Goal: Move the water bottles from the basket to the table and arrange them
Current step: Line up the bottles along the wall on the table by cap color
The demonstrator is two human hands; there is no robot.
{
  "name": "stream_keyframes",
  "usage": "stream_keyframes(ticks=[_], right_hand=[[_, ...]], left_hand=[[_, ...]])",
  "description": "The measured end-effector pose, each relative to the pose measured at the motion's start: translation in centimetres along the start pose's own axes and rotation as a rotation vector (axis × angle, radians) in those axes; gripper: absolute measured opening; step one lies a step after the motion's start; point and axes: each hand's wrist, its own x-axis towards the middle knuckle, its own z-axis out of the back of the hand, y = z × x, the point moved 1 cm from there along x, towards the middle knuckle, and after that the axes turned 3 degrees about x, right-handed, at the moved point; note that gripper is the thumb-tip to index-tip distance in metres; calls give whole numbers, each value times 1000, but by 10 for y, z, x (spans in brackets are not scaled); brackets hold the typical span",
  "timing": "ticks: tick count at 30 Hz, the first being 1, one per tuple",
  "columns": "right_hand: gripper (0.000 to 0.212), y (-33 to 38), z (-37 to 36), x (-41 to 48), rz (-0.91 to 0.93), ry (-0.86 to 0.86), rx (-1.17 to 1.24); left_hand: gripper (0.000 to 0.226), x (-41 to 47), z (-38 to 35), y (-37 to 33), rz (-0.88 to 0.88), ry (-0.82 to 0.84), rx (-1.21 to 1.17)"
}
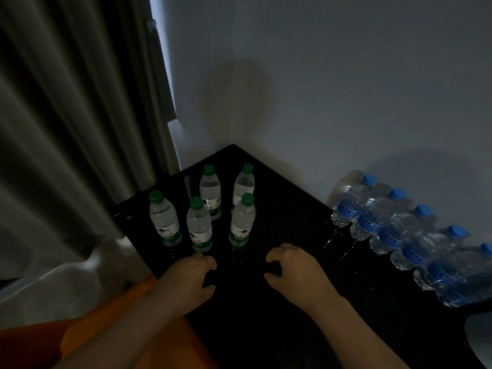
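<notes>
Left hand (190, 279) and right hand (295, 271) low over black counter (279, 209), fingers (209, 263) loosely curled, holding nothing. Just beyond left hand: five green-capped water bottles (199, 225), upright, clustered; left hand nearer. Farther right: wrapped pack of blue-capped bottles (394, 230). Basket out of view.
</notes>
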Motion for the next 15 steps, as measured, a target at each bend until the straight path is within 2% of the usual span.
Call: stream_keyframes(ticks=[7,15], right_hand=[[36,27,-4,10,-45,-16,-35],[38,33,7,44,-28,-51,-66]], left_hand=[[44,-9,15,43,-2,-57,-26],[39,5,46,58,7,-239,-62]])
